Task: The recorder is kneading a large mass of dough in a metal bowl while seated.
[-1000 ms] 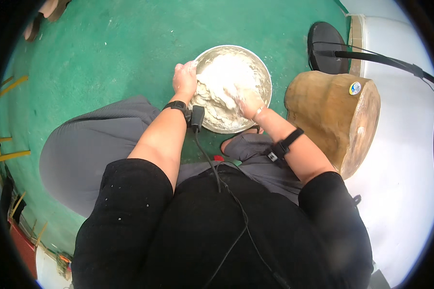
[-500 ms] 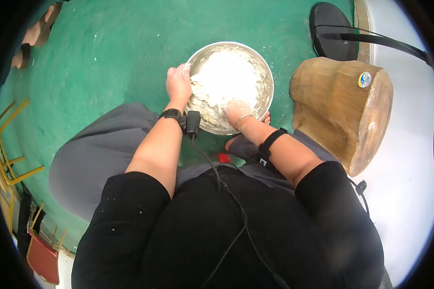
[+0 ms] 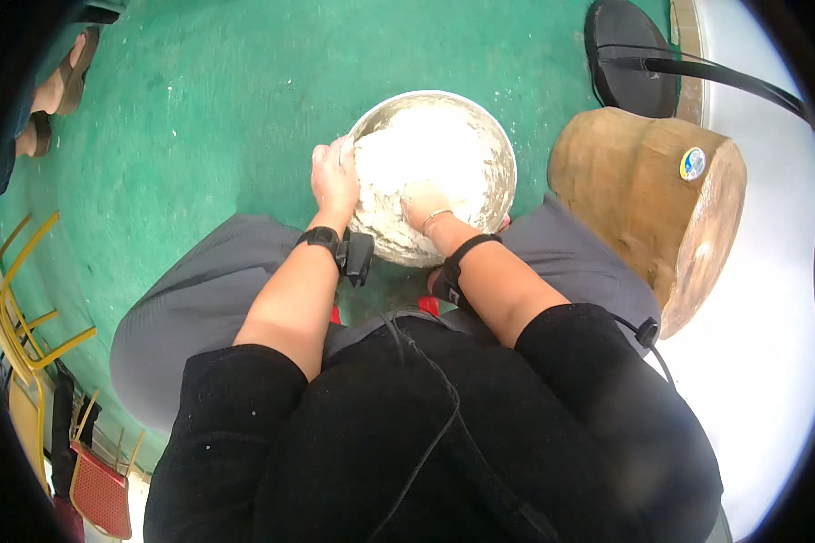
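Note:
A round steel bowl (image 3: 507, 172) on the green floor holds pale, lumpy dough (image 3: 385, 213) and bright white flour (image 3: 430, 145), which is washed out by glare. My left hand (image 3: 334, 176) is closed on the bowl's left rim, with pale residue on the fingers. My right hand (image 3: 422, 204) reaches down into the mixture at the bowl's lower middle, its fingers buried and hidden. Black straps sit on both of my forearms, with a small device and cables.
A wooden stump (image 3: 629, 185) stands right of the bowl, beside a white wall (image 3: 747, 290). A black stand base (image 3: 627, 77) lies behind it. Yellow chair frames (image 3: 59, 335) and a red seat (image 3: 100, 489) are at left, near another person's sandalled feet (image 3: 77, 68).
My right hand has drawn from the bowl's right part toward its lower middle. My right knee has swung outward beside the stump. My left hand stays on the rim.

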The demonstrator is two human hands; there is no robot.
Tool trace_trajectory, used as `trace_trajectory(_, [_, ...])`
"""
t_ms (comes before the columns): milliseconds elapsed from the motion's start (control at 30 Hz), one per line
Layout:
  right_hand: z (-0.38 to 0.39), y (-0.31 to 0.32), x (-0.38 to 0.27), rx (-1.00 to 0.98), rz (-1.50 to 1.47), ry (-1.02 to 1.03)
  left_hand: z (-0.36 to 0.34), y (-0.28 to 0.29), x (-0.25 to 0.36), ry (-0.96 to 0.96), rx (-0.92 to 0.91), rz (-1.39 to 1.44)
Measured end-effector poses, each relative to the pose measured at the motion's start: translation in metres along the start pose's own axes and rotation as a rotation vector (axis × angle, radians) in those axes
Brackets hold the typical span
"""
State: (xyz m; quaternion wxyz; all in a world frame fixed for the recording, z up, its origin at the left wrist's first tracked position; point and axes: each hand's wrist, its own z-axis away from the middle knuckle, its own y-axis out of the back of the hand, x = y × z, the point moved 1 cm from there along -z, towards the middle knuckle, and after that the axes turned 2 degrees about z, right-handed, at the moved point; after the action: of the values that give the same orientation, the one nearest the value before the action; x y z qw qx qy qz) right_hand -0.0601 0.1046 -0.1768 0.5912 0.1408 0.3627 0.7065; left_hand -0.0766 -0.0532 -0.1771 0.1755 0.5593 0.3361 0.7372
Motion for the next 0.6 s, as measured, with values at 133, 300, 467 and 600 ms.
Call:
trace_trajectory(133, [-0.001,-0.006,0.007,0.077,0.176,0.043,-0.007,-0.008,0.003,-0.007,-0.008,-0.006])
trace_trajectory(300, [0.023,0.008,-0.004,0.007,0.077,0.016,-0.007,-0.009,-0.005,0.001,0.018,0.006])
trace_trajectory(467, [0.051,0.003,0.041,0.055,-0.223,0.156,-0.009,-0.013,-0.005,-0.013,0.009,0.021])
trace_trajectory(600, [0.075,0.054,0.031,0.377,-0.337,-0.117,-0.004,-0.004,-0.011,0.082,-0.009,0.016])
